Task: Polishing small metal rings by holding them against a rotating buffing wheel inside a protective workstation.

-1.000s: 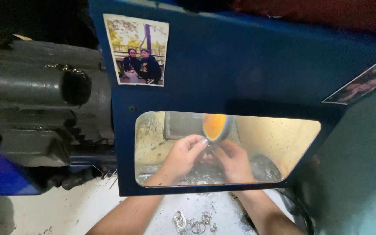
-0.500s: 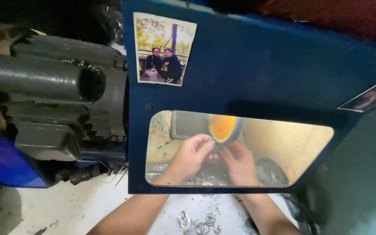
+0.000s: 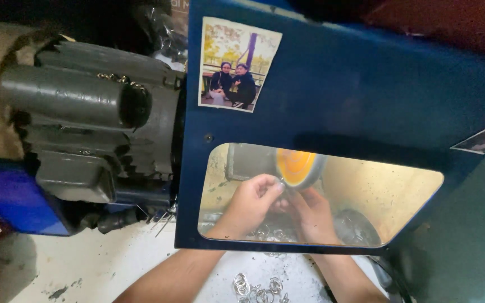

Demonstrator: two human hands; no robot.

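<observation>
Nearest us, small metal rings (image 3: 256, 285) lie scattered on the pale tabletop (image 3: 108, 269) between our forearms. Beyond them, both arms pass under a blue guard panel (image 3: 355, 90) and show through its yellowed window (image 3: 388, 191). There our left hand (image 3: 252, 197) is closed to a fingertip pinch on a small silvery piece, probably a ring (image 3: 281, 182), held at the edge of the orange polishing wheel (image 3: 296, 167). Our right hand (image 3: 311, 212) curls loosely just beside and below, seemingly steadying the piece; how firmly it grips, we cannot tell. We judge this step goes best with light, even pressure, the piece turned slowly, fingertips kept off the wheel face. More rings (image 3: 270, 234) heap under the wheel. Farther left sits the grey motor housing (image 3: 85, 123); a photograph (image 3: 237, 64) is stuck on the guard above.
</observation>
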